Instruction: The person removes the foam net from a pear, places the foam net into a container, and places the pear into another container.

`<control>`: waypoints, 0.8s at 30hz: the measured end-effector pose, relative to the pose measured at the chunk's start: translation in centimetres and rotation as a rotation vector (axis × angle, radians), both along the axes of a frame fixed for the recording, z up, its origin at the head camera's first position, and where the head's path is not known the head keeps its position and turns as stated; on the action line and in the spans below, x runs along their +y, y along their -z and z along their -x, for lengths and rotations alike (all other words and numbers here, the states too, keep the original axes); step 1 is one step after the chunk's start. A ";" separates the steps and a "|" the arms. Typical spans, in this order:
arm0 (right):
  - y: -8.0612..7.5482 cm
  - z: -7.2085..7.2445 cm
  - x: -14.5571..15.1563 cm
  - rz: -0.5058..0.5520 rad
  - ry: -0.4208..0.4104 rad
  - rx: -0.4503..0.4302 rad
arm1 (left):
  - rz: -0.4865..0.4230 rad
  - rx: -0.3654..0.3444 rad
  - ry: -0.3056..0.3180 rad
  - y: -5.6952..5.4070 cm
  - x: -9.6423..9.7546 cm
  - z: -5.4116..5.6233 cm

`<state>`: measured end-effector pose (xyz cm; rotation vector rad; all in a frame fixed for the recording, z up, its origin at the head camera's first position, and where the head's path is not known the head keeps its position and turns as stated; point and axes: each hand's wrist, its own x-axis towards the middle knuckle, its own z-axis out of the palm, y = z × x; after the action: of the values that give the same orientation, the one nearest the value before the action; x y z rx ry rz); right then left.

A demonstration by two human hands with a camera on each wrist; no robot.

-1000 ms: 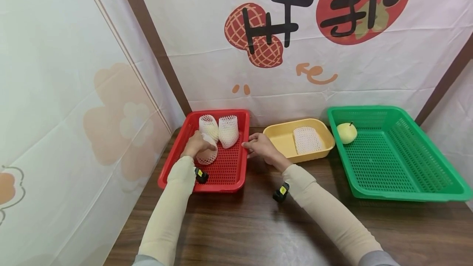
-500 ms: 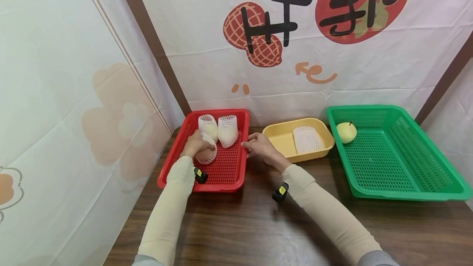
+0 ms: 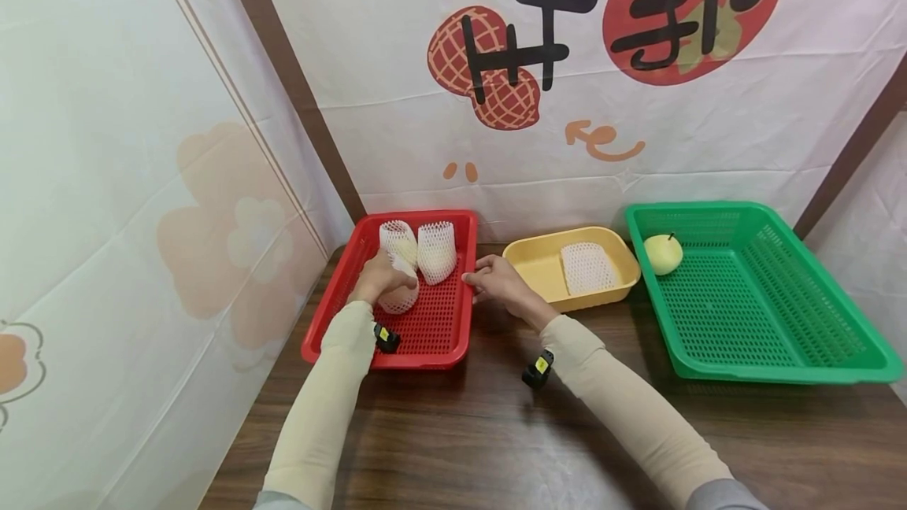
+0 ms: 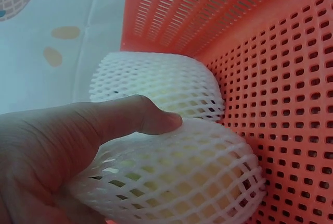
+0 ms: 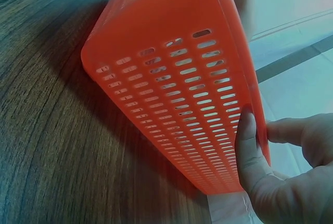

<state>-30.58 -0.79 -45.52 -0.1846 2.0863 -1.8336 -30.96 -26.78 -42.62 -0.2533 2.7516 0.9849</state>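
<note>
Inside the red basket [image 3: 432,337] lie several pears in white foam net sleeves. My left hand [image 3: 381,280] grips the nearest netted pear [image 4: 192,177], thumb across its top; the far fingers are hidden in the left wrist view. Just behind it sit a second netted pear [image 3: 398,241] and, to its right, a third netted pear [image 3: 436,252]. My right hand [image 3: 501,282] pinches the basket's right rim, with the thumb outside and a finger over the edge, as the right wrist view shows.
A yellow tray [image 3: 527,270] holding an empty foam net sleeve [image 3: 589,267] stands right of the red basket. Farther right is a green basket [image 3: 772,375] with a bare pear [image 3: 663,255] at its left side. A printed cloth [image 3: 397,140] hangs behind the wooden table [image 3: 489,431].
Almost nothing differs. The left hand and the netted pear in it have shifted very slightly; the right hand stays on the basket rim.
</note>
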 end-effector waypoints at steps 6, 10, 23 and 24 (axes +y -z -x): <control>-0.1 0.0 0.0 0.013 -0.002 0.004 | 0.029 0.010 0.022 -0.4 0.5 0.0; -0.1 0.0 0.0 0.017 -0.002 0.003 | 0.036 0.018 0.021 -0.7 0.9 -0.1; -0.2 -0.1 0.0 0.009 -0.008 0.004 | 0.033 0.060 0.052 -1.9 2.2 -0.6; -0.2 -0.1 0.0 0.008 -0.007 0.001 | 0.033 0.065 0.054 -1.9 2.3 -0.6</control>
<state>-30.52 -0.80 -45.28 -0.1947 2.0765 -1.8385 -30.36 -24.52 -40.70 -0.1533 2.8190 0.9510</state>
